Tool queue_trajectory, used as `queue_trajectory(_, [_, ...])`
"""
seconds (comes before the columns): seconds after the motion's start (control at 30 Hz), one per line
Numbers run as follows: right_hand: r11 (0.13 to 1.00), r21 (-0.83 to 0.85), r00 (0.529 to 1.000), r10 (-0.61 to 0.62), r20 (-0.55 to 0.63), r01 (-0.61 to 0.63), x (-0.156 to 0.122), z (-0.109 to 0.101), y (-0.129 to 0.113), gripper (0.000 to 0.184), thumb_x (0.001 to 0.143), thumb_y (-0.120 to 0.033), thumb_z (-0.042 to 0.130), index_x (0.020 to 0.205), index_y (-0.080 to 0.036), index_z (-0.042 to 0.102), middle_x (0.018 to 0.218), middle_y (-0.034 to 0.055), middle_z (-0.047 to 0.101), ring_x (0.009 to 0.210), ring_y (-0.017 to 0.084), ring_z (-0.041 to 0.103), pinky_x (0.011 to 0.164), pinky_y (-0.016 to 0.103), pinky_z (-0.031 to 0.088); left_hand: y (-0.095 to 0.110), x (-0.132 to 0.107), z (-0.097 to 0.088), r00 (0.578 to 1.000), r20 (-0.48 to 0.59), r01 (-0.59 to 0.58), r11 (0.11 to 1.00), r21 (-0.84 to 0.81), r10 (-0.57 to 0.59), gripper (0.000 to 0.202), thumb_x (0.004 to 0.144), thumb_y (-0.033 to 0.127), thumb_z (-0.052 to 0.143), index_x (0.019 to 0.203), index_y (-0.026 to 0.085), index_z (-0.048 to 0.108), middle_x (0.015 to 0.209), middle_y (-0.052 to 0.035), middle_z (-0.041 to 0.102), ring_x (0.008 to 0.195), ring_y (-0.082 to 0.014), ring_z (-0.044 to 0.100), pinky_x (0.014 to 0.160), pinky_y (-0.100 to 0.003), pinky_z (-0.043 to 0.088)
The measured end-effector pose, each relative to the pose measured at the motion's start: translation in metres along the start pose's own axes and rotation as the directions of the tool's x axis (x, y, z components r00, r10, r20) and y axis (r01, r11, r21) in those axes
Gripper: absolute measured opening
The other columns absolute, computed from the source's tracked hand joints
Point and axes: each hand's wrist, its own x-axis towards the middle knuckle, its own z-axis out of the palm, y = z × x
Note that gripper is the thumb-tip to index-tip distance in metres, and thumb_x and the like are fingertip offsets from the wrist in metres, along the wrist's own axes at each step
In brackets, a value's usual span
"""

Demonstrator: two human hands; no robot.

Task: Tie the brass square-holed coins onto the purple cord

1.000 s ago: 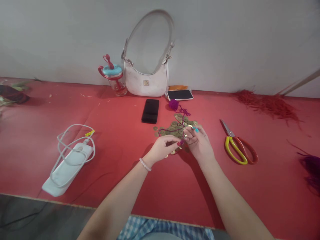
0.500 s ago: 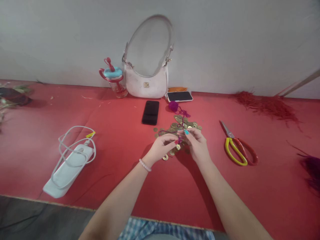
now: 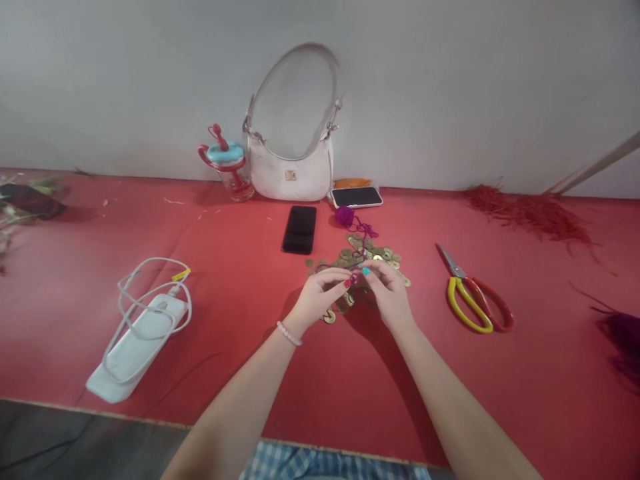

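Observation:
My left hand pinches purple yarn between thumb and fingers, over a loose pile of brass coins with holes. Close beside it on the right, my right hand is closed on the same yarn, its thumb against the forefinger. A strand runs back from the fingers to a small purple yarn ball behind the pile. One coin shows just under my left fingertips; whether it hangs from the yarn I cannot tell. My fingers cover part of the pile.
Scissors with yellow and red handles lie to the right. A black phone, a white phone, a white handbag and a lidded cup stand farther back. A white power bank with cable lies left; red shreds lie back right.
Both hands stay together at the yarn, with small finger movements. The coin seen hanging beneath the left fingertips is now lower and less clear. The view has shifted slightly.

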Motion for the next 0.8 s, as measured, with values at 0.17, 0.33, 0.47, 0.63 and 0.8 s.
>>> queue_trajectory(0.17, [0.999, 0.034, 0.994, -0.029, 0.101, 0.025, -0.0026, 0.002, -0.004, 0.02, 0.077, -0.031, 0.056, 0.096, -0.024, 0.053, 0.075, -0.0007, 0.061, 0.068, 0.013, 0.059, 0.069, 0.028, 0.05, -0.0024, 0.0013, -0.0011, 0.998, -0.06, -0.031, 0.999, 0.018, 0.032, 0.017, 0.077, 0.027, 0.057, 0.084, 0.016, 0.068, 0.097, -0.009, 0.062, 0.092, -0.018, 0.058, 0.084, -0.032, 0.046])
queue_trajectory(0.33, [0.999, 0.02, 0.965, -0.042, 0.261, 0.038, -0.005, 0.0048, -0.0065, 0.024, 0.075, -0.028, 0.059, 0.097, -0.023, 0.051, 0.078, 0.0003, 0.061, 0.067, 0.013, 0.059, 0.065, 0.027, 0.05, -0.001, 0.0021, -0.0012, 0.997, -0.067, -0.031, 0.999, 0.025, 0.033, 0.017, 0.076, 0.025, 0.058, 0.086, 0.015, 0.067, 0.096, -0.0096, 0.062, 0.093, -0.0179, 0.057, 0.085, -0.032, 0.045])
queue_trajectory(0.47, [0.997, -0.07, 0.964, -0.002, 0.266, 0.022, -0.0056, 0.0039, -0.0049, 0.023, 0.076, -0.027, 0.057, 0.097, -0.021, 0.052, 0.075, 0.001, 0.062, 0.062, 0.013, 0.059, 0.062, 0.028, 0.051, -0.0012, 0.0021, -0.0012, 0.997, -0.07, -0.012, 1.0, 0.01, 0.013, 0.017, 0.076, 0.022, 0.058, 0.089, 0.014, 0.065, 0.097, -0.01, 0.061, 0.091, -0.0175, 0.058, 0.083, -0.031, 0.046])
queue_trajectory(0.63, [0.995, -0.092, 0.98, -0.028, 0.196, 0.047, -0.0048, 0.0013, -0.0042, 0.02, 0.075, -0.029, 0.057, 0.093, -0.02, 0.055, 0.069, 0.0008, 0.062, 0.059, 0.013, 0.058, 0.059, 0.028, 0.051, -0.0015, 0.0023, -0.0005, 0.995, -0.094, -0.02, 1.0, 0.013, 0.021, 0.016, 0.074, 0.019, 0.058, 0.088, 0.014, 0.065, 0.098, -0.0104, 0.06, 0.092, -0.0184, 0.057, 0.085, -0.033, 0.045])
queue_trajectory(0.8, [0.99, -0.123, 0.981, -0.038, 0.192, 0.062, -0.0052, 0.0019, -0.0069, 0.016, 0.078, -0.031, 0.053, 0.089, -0.019, 0.056, 0.066, 0.0, 0.058, 0.056, 0.012, 0.055, 0.057, 0.026, 0.049, -0.0025, 0.0021, -0.0003, 0.994, -0.112, 0.014, 1.0, 0.003, -0.013, 0.017, 0.074, 0.017, 0.056, 0.088, 0.014, 0.064, 0.099, -0.0095, 0.06, 0.091, -0.0172, 0.058, 0.084, -0.032, 0.046])
